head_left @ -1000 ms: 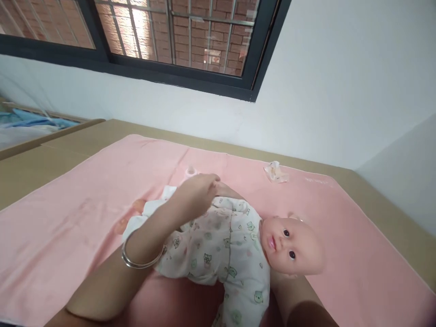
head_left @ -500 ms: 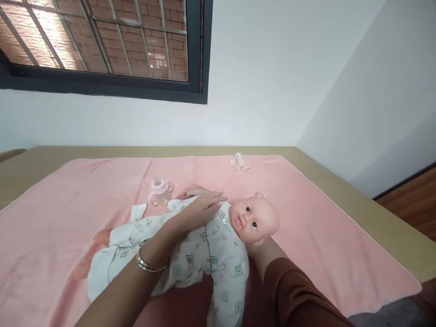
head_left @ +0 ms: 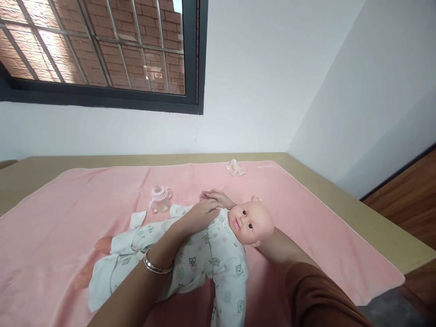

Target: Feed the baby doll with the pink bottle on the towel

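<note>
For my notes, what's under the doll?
Under the doll lies a pink blanket. The right forearm passes beneath the head or neck, the right hand showing beyond. The doll hides the blanket and forearm directly below.

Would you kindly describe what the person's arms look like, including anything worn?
The left arm wears a silver-coloured bangle; no sleeve shows on it. The right arm has a reddish-brown sleeve that ends short of the wrist. No gloves show on the left grip or right grip.
</note>
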Tool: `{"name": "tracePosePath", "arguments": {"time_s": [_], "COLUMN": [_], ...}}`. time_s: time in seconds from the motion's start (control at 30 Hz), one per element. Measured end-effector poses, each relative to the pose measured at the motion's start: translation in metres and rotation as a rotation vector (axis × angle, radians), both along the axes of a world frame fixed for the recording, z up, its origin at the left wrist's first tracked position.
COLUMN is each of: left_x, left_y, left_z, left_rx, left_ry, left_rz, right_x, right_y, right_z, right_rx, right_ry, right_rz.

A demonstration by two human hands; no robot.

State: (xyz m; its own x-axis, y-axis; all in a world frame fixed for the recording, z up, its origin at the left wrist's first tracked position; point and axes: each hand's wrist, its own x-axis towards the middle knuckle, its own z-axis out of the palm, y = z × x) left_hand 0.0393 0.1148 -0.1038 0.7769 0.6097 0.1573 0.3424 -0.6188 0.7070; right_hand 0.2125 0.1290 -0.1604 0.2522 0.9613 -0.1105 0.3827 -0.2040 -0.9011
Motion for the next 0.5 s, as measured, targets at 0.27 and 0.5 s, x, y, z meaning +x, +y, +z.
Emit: {"name": "tracePosePath", "arguments": {"time_s": [0.27, 0.5], "left_x": [0.0, 0.003], "left_y": [-0.008, -0.011], "left_z": [0.003, 0.001], "left_rx": [0.015, 0.049], "left_ry": [0.016, 0.043], "left_rz": [0.029, 0.064], "right_x": [0.053, 0.05], "right_y": [-0.084, -0.13], "right_z": [0.018, 0.039], "right_rx": [-0.135, -0.193], "right_ry": [0.905, 1.212], "right_rz": [0.064, 0.101]}}
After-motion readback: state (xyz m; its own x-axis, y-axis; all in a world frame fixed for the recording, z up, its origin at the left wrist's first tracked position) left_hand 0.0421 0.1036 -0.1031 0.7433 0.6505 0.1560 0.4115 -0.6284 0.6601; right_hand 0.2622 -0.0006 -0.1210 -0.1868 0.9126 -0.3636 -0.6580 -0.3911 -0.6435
